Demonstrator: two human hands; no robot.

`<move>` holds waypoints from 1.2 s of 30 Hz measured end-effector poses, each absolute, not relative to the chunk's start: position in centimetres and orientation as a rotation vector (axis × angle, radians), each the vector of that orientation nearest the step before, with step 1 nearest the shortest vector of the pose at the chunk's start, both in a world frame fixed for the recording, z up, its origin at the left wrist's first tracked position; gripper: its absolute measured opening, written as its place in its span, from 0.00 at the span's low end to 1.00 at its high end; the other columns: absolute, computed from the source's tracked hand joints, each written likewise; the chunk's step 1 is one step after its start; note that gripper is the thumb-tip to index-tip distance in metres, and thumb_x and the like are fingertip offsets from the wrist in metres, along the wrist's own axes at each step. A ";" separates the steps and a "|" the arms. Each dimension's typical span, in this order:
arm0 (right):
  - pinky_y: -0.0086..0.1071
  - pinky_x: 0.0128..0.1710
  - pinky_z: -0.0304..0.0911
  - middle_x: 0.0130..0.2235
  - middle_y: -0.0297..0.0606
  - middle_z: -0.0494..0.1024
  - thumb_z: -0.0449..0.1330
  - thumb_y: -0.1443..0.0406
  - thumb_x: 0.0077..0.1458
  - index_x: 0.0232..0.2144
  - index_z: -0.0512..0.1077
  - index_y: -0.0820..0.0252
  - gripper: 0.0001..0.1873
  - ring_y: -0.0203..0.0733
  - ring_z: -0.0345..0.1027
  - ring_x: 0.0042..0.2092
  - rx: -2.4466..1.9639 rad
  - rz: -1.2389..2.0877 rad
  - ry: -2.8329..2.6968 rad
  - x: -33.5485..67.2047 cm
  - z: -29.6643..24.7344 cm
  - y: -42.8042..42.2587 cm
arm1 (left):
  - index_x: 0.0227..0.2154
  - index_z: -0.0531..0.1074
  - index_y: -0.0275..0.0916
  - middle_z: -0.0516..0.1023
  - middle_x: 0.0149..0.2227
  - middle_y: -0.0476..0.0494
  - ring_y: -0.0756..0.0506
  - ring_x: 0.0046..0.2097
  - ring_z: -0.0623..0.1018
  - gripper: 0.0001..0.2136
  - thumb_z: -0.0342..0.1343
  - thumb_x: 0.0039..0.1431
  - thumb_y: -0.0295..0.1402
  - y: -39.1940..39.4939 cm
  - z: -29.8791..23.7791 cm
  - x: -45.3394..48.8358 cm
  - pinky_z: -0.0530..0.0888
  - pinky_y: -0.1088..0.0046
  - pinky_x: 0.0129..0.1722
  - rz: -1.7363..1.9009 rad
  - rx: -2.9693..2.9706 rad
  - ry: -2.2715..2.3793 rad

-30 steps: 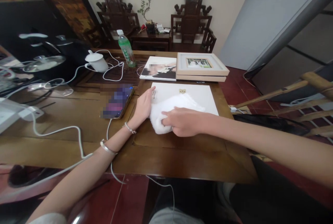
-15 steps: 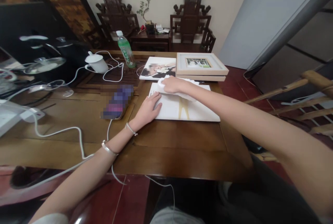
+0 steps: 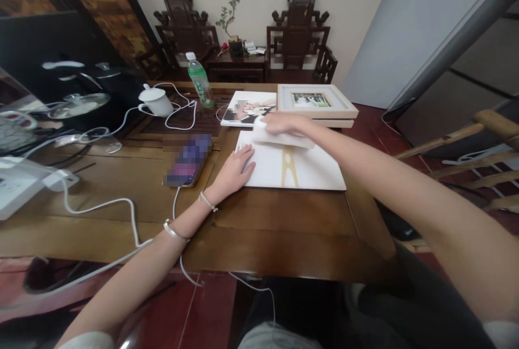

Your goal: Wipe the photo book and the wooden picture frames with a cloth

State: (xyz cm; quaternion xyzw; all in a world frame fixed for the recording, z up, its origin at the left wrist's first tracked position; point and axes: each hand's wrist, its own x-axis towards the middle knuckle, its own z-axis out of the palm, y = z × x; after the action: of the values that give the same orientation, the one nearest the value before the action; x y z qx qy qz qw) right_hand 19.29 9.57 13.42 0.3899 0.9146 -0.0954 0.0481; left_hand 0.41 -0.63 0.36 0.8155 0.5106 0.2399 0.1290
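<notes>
A white board (image 3: 308,168) with a small tan stand strip on it lies flat on the wooden table (image 3: 259,230). My left hand (image 3: 234,169) rests flat on its near left corner, fingers stretched out. My right hand (image 3: 284,122) presses a white cloth (image 3: 279,138) against the board's far edge, fingers closed over the cloth. Just beyond lie a photo print (image 3: 248,108) and a framed picture (image 3: 314,100) stacked on another frame.
A phone (image 3: 187,160) on a charging cable lies left of the board. Farther left are a white lidded cup (image 3: 156,101), a green bottle (image 3: 200,81), white cables and a power strip (image 3: 28,186). Dark wooden chairs stand at the back wall.
My right hand swept the cloth from the board's near left corner up to its far edge, uncovering the tan strip. My left hand slid slightly onto the board's corner.
</notes>
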 end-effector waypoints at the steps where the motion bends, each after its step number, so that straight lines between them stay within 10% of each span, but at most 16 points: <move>1: 0.41 0.40 0.68 0.43 0.55 0.83 0.54 0.75 0.47 0.38 0.76 0.66 0.16 0.56 0.76 0.41 1.240 -0.298 2.735 21.1 13.7 9.5 | 0.64 0.70 0.33 0.67 0.71 0.30 0.33 0.72 0.65 0.23 0.47 0.71 0.35 -0.7 0.4 0.5 0.61 0.43 0.72 0.687 2.369 1.489; 12: 0.38 0.39 0.58 0.30 0.41 0.72 0.53 0.73 0.49 0.24 0.56 0.53 0.11 0.48 0.67 0.36 1.464 -0.393 2.621 34.3 11.7 2.2 | 0.64 0.69 0.32 0.66 0.71 0.29 0.32 0.73 0.63 0.23 0.46 0.71 0.35 -0.9 0.6 0.5 0.59 0.42 0.72 0.653 2.380 1.516; 22: 0.36 0.39 0.58 0.33 0.40 0.75 0.50 0.78 0.47 0.26 0.59 0.55 0.13 0.46 0.71 0.38 1.254 -0.632 2.623 33.8 12.1 -10.1 | 0.65 0.68 0.31 0.65 0.71 0.28 0.32 0.73 0.63 0.24 0.45 0.71 0.36 -0.9 0.7 0.3 0.59 0.43 0.73 0.622 2.387 1.531; 36: 0.36 0.37 0.56 0.32 0.41 0.72 0.53 0.73 0.49 0.25 0.59 0.54 0.09 0.49 0.67 0.40 1.476 -0.422 2.631 32.0 12.7 5.6 | 0.65 0.69 0.36 0.67 0.71 0.31 0.33 0.73 0.64 0.23 0.47 0.71 0.36 -1.0 0.9 0.1 0.59 0.43 0.72 0.653 2.382 1.505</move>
State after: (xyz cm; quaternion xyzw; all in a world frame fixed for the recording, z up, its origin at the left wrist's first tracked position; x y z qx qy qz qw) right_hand 31.98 5.61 12.65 0.4840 0.8627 -0.1383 0.0479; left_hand 0.05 -0.99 0.92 0.8173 0.5163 0.2240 0.1242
